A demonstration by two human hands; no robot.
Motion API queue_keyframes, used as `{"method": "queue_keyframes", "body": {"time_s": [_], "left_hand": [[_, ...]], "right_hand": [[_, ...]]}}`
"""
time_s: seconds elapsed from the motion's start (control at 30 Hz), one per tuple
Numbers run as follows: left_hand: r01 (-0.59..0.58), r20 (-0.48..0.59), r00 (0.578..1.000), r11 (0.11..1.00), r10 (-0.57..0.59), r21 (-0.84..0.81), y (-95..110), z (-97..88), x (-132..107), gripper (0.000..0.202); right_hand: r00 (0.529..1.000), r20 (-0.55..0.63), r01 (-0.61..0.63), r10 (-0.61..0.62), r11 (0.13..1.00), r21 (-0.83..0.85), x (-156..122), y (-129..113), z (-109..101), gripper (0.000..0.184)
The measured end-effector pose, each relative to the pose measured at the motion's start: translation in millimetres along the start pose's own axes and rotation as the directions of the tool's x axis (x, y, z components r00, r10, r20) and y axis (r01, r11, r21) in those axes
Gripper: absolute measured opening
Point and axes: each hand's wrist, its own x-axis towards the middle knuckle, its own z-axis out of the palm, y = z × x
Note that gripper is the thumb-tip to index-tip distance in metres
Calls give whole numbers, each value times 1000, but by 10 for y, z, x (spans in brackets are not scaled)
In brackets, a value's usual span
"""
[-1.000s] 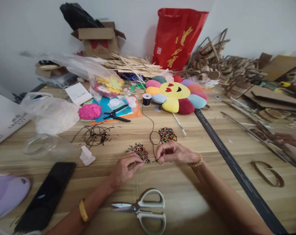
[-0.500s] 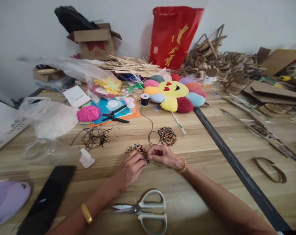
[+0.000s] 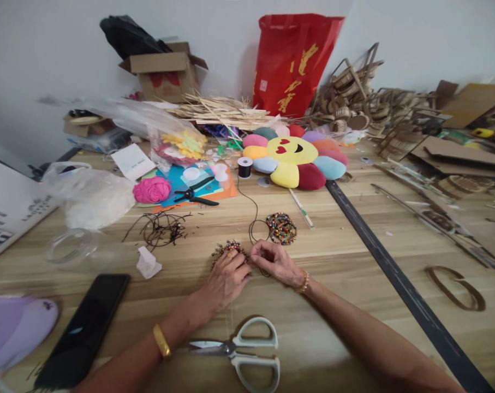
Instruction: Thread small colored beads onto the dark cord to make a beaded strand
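Observation:
My left hand (image 3: 226, 279) rests on a small heap of coloured beads (image 3: 226, 248), fingers curled and pinching among them. My right hand (image 3: 274, 261) sits just beside it, fingertips pinched on the end of a thin black cord (image 3: 252, 218). The cord runs back across the wooden table (image 3: 337, 262) to a black thread spool (image 3: 244, 167). A round beaded coil (image 3: 281, 227) lies just behind my right hand. What my left fingers hold is hidden.
White-handled scissors (image 3: 243, 352) lie near the front edge. A black phone (image 3: 83, 330) is at front left, black cord scraps (image 3: 161, 226) and a crumpled tissue (image 3: 148, 263) further left. A flower cushion (image 3: 295, 158), black pliers (image 3: 195, 194), pink yarn (image 3: 151, 189) and a red bag (image 3: 294, 60) stand behind.
My left hand slid forward onto the bead heap. My right hand drew left and nearer to it, still pinching the cord.

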Motion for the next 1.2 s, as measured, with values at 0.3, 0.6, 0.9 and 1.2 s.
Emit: {"method": "queue_keyframes", "body": {"time_s": [0.3, 0.6, 0.9, 1.2], "left_hand": [[3, -20, 1000, 999, -2, 42, 26, 12, 13, 10], [30, -57, 998, 1000, -30, 1, -66, -5, -36, 11], [71, -187, 972, 932, -145, -356, -106, -38, 12, 12], [460, 147, 817, 477, -557, -749, -96, -210, 34, 12]], "right_hand": [[999, 31, -30, 28, 996, 79, 12, 5, 13, 34], [998, 64, -6, 3, 999, 47, 26, 35, 2, 33], [995, 95, -33, 11, 971, 237, 86, 79, -43, 34], [992, 103, -86, 73, 988, 128, 66, 89, -78, 32]]}}
